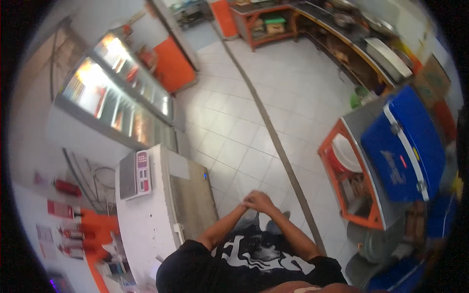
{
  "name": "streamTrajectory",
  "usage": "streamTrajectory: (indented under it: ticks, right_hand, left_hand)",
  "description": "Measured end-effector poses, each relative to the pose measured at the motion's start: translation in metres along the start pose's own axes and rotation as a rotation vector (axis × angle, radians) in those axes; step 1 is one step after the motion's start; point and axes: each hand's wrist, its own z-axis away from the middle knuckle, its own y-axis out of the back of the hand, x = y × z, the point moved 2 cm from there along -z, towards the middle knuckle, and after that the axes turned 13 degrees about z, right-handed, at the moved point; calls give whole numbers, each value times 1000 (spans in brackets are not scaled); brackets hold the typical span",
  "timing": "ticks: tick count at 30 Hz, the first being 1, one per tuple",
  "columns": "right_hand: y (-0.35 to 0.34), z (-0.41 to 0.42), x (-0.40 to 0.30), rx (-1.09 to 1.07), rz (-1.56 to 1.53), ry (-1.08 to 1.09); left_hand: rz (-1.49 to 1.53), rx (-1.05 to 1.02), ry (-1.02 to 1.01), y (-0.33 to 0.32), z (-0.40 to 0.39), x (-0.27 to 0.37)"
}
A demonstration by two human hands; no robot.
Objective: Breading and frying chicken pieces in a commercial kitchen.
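Both of my hands meet in front of my waist, above the tiled floor (238, 150). My right hand (258, 200) lies over my left hand (248, 202), and the fingers overlap so that their exact pose is hard to make out. No tool or object shows in them. Left of the hands stands a white chest freezer (143, 223) with a digital weighing scale (136, 174) on its top.
Glass-door display fridges (121, 99) stand at the upper left, with fire extinguishers (75, 234) below them on the wall. At right, a blue cooler box (406, 146) rests on an orange-framed table (361, 197). A long counter (337, 33) runs along the upper right.
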Motion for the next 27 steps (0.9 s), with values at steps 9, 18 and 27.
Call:
streamTrajectory:
  ticks: [9, 18, 27]
  right_hand:
    - [-127, 52, -4, -260, -51, 138]
    - [-211, 103, -44, -283, 11, 4]
    - [-236, 174, -92, -649, 50, 383]
  left_hand:
    - [-560, 13, -219, -21, 148, -68]
    - [-1088, -48, -342, -55, 203, -75]
    - [-1151, 322, 110, -72, 316, -57]
